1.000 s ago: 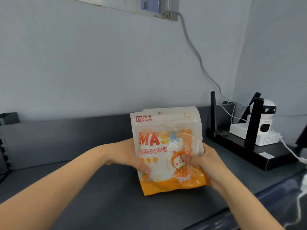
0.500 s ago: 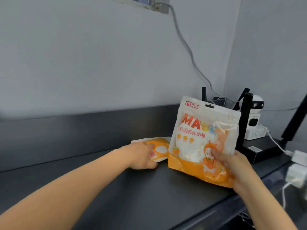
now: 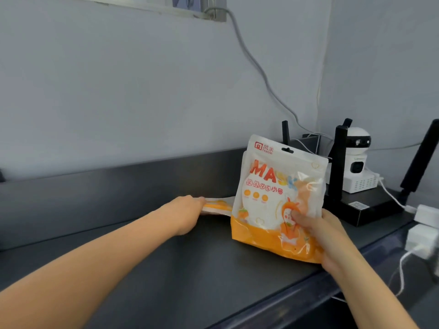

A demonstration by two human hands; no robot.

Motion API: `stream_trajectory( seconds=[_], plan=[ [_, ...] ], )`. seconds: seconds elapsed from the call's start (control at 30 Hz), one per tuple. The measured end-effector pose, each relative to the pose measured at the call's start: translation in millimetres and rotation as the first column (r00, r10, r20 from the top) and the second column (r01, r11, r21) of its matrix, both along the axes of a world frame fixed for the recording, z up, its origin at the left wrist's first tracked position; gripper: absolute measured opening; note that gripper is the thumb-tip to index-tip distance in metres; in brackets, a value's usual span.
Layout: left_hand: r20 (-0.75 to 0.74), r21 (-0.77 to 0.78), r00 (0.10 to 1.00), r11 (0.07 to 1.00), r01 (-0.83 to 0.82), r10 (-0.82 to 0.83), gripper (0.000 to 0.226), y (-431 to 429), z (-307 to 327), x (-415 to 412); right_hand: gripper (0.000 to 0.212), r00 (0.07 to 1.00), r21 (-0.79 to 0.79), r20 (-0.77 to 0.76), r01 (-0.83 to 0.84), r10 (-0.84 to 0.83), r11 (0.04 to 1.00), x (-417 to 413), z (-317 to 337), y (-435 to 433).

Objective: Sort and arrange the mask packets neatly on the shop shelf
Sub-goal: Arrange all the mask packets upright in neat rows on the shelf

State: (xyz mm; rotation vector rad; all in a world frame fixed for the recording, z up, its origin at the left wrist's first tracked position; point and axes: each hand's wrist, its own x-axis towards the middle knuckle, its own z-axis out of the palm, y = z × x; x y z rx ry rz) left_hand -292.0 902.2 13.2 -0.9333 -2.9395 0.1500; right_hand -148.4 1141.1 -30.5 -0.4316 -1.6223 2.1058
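Dark grey shelf (image 3: 142, 257) is running under a pale wall (image 3: 118, 91), with a black router (image 3: 370, 210) and a white camera (image 3: 356, 160) sitting at its right end.

My right hand (image 3: 325, 233) is pinching the upright packet (image 3: 273, 198) at its lower right corner. The thumb is pressing into the front film and the other fingers are curling behind it, out of sight. The packet is standing on its orange bottom edge just left of my fingers, leaning slightly.

My left hand (image 3: 187, 210) is reaching out with its fingers laid fairly straight on the flat packet (image 3: 218, 205). That packet is lying on the shelf just beyond my fingertips, partly hidden behind the upright one.

I'm judging these as light, soft pouches with glossy film, so probably slippery and floppy. The film is denting under my thumb. The best hold is likely at the sealed edges or corners, not the puffy middle. The router is sitting close behind my right hand, so I'm watching for a bump there.
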Motion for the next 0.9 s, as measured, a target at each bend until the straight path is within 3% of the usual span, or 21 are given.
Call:
stream_trajectory(
  seconds=[0.1,0.17,0.2,0.3,0.5,0.6,0.7,0.73,0.8,0.9],
  plan=[
    [-0.045,0.082,0.992,0.991,-0.110,0.114,0.033,-35,20,0,0.039,1.000,0.006,0.007,-0.021,0.021,1.000,0,-1,2],
    [0.005,0.244,0.979,0.950,-0.197,0.202,0.025,-60,34,3,0.041,1.000,0.015,0.014,-0.002,0.001,1.000,-3,-1,1],
    [0.059,0.378,0.972,0.896,-0.234,0.229,0.020,-72,41,7,0.041,1.000,0.019,0.017,0.007,-0.007,1.000,-5,-1,0],
    [0.243,0.717,0.944,0.614,-0.330,0.223,0.020,-98,54,29,0.040,1.000,0.009,0.014,0.007,-0.007,1.000,-10,0,-4],
    [0.302,0.846,0.933,0.396,-0.357,0.196,0.029,-111,41,88,0.042,0.998,-0.041,-0.001,-0.056,0.056,0.998,-17,2,-36],
    [0.334,0.914,0.929,0.186,-0.360,0.159,0.029,-105,32,117,0.035,0.994,-0.079,-0.026,-0.104,0.103,0.991,-17,2,-59],
    [0.196,0.980,0.974,0.016,-0.199,0.117,0.025,-95,24,148,0.033,0.990,-0.102,-0.037,-0.137,0.134,0.985,-15,1,-79],
    [0.103,0.994,0.984,0.028,-0.108,0.145,0.025,-94,21,158,0.037,0.990,-0.108,-0.035,-0.143,0.140,0.984,-13,2,-85],
    [-0.078,0.981,0.971,0.190,0.035,0.227,0.027,-95,15,172,0.041,0.988,-0.135,-0.037,-0.156,0.152,0.979,-11,3,-93],
    [-0.120,0.896,0.954,0.444,-0.015,0.274,0.040,-99,3,182,0.041,0.977,-0.199,-0.062,-0.212,0.203,0.957,-4,6,-104]
  ],
)
